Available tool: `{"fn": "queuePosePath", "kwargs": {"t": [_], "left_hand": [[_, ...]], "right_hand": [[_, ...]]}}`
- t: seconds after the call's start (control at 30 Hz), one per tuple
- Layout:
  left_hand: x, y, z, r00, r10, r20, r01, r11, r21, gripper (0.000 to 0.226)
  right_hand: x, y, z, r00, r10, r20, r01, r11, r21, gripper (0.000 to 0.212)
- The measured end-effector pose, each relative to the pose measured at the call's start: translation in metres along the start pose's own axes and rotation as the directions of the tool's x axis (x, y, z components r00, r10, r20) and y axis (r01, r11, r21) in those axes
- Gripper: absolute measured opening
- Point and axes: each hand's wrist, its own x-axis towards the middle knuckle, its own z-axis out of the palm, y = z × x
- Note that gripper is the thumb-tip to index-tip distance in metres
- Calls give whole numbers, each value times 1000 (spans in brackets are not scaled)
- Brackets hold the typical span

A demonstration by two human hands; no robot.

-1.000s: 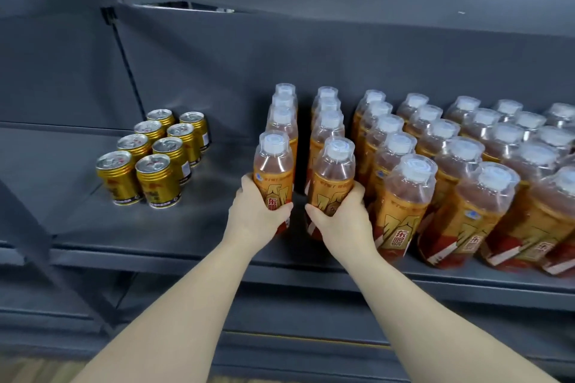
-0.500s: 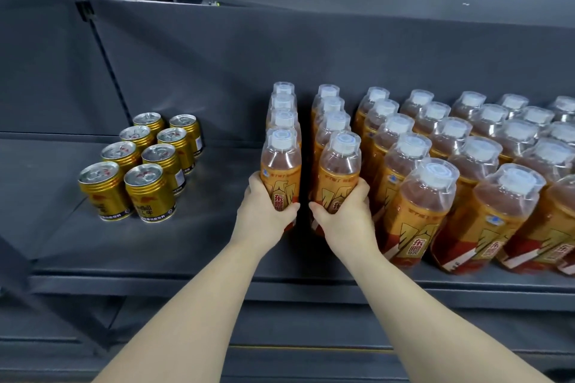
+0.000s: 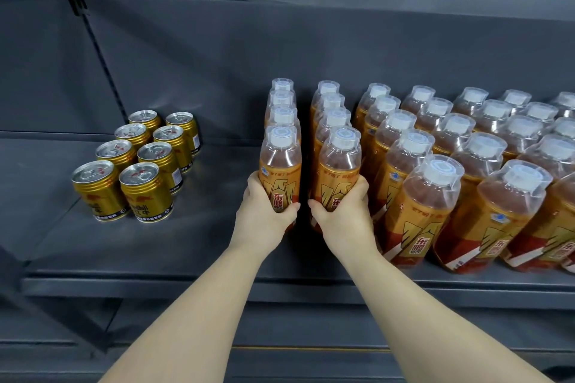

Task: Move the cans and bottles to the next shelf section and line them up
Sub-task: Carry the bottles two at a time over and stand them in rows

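Both hands grip front bottles: the left hand point(image 3: 259, 214) wraps the left row's bottle point(image 3: 280, 165), the right hand point(image 3: 345, 218) the neighbouring bottle point(image 3: 339, 171), beside gold cans point(image 3: 137, 162) on the shelf point(image 3: 186, 284).

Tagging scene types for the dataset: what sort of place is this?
Probably a shop or stockroom: dark metal shelving, rows of identical orange drink bottles, and a block of gold cans to their left. The left hand and right hand each grip a front bottle.

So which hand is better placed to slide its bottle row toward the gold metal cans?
Likely left: left hand grips the outermost row's front orange plastic bottle, bare grey shelf beside it; right hand holds the inner row's bottle.
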Motion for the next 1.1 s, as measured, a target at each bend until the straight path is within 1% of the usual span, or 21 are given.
{"fn": "queuePosePath", "kwargs": {"t": [0.23, 0.77, 0.97, 1.1], "left_hand": [[0, 1, 2, 1000, -11, -21, 12, 1000, 17, 85], [-2, 1, 4, 1000, -5, -30, 6, 999, 43, 84], [-2, 2, 4, 1000, 1, -26, 0, 999, 48, 84], [-1, 3, 1, 1000, -4, -5, 4, 999, 45, 84]], "right_hand": [[0, -1, 2, 1000, 0, -17, -1, 999, -49, 85], [-1, 2, 6, 999, -8, -41, 5, 998, -69, 87], [0, 2, 7, 999, -3, -38, 1, 999, -50, 88], [-1, -1, 3, 1000, 14, 3, -14, 1000, 21, 90]]}}
